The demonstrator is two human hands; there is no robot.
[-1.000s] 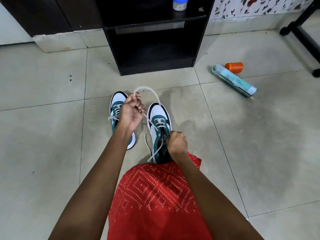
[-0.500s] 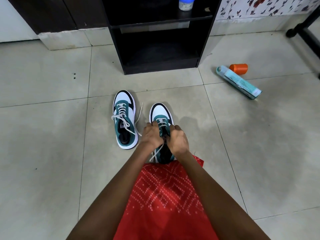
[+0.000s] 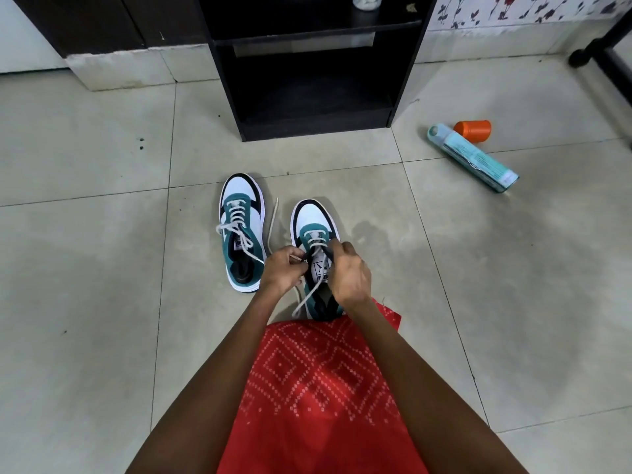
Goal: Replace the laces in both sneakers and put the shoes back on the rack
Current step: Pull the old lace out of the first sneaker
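Item, bottom centre of the frame: red patterned garment [image 3: 321,398], draped over the lap and covering the heel of the nearer shoe. Item, just above it: left hand [image 3: 282,270], fingertips pinching one end of the white lace [image 3: 309,295] beside the left eyelet row. Right hand [image 3: 350,271], fingers curled onto the eyelet edge of the centre sneaker [image 3: 313,218], bracing it on the floor [image 3: 102,268]. Step in hand, by judgement: threading the lace up this shoe; lower crossings done, upper eyelets not yet filled. To do it well: keep the shoe pinned, feed the tip straight through the next eyelet, draw the slack evenly, match both ends in length. Item, left of centre: second sneaker [image 3: 241,193], laced but untied, one strand trailing on the floor between the pair. Item, right of the frame: spray can [image 3: 473,157] lying flat, orange cap [image 3: 473,131] just beside it. Item, top centre: black rack [image 3: 307,107], both shoes on the floor before it; jar [image 3: 367,1] on its upper shelf, cut off by the frame edge. Not made out: the lace tip and its target eyelet, hidden by fingers; whether the right hand also traps a strand; the can's label.
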